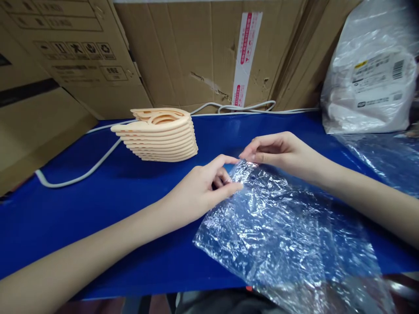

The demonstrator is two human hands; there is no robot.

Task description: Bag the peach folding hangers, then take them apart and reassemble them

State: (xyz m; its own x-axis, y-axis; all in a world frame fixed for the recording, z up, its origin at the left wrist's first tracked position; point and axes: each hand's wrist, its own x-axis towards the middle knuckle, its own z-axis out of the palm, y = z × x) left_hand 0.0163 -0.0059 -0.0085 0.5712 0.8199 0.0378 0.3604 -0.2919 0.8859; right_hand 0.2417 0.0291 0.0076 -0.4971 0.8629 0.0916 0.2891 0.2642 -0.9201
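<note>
Clear bag [278, 226]: right of cream stack [163, 137] and nearer; long axis slants away from stack, toward near right.
Left hand [209, 183]: thumb and forefinger apart, touching bag.
Right hand [278, 147]: fingertips pinched on bag's far corner.

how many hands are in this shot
2: the left hand at the upper left edge of the clear plastic, the right hand at its top corner. No others show.
</note>
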